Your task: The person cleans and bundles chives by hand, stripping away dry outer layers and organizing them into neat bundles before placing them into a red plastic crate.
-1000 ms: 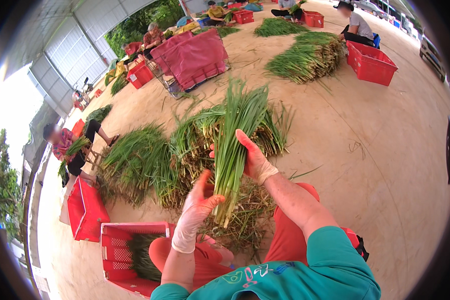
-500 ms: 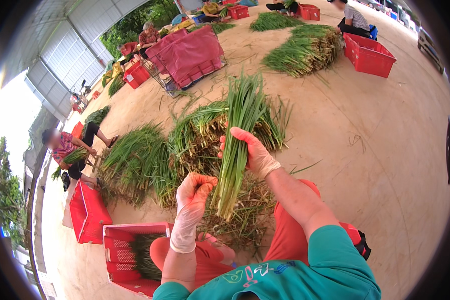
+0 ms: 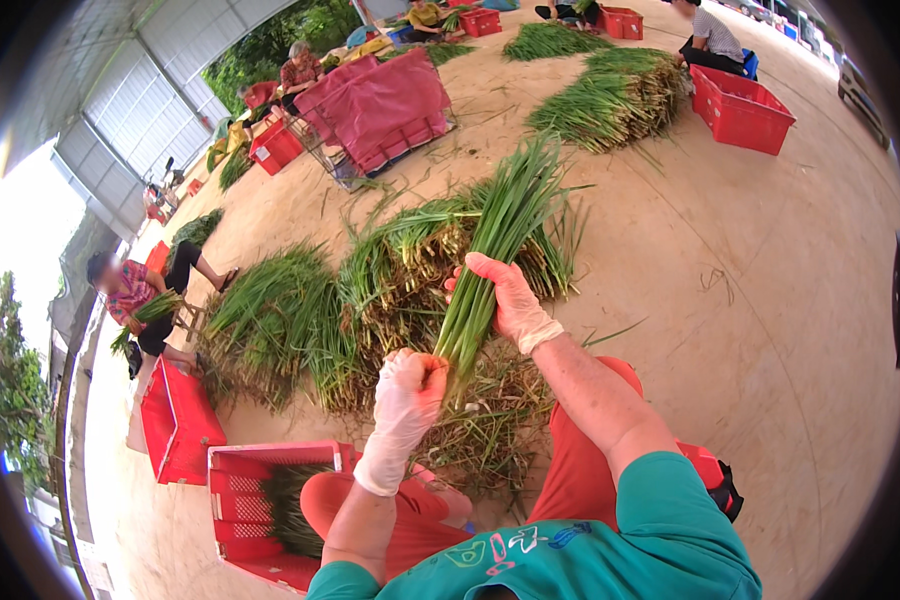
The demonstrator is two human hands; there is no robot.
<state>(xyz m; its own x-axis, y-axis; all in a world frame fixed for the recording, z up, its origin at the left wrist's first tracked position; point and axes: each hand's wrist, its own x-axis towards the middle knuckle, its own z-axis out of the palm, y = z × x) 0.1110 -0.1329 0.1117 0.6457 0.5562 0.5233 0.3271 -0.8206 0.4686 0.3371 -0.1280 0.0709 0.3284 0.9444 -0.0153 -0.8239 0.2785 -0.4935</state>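
Head view: a person sits over heaped greens.
Right hand [image 3: 508,300]: gloved, wrapped around a bunch of green chives [image 3: 490,260], held upright.
Left hand [image 3: 410,385]: gloved fist pinching the bunch's root end.
Below-left: red crate [image 3: 240,500].

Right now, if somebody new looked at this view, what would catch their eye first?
Probably the bunch of long green stalks at centre, held upright by two gloved hands: the right hand wraps its middle, the left hand grips its lower end. Behind it, heaps of the same greens lie on the sandy floor. Bright red crates stand out too, one at lower left beside the person's knee.
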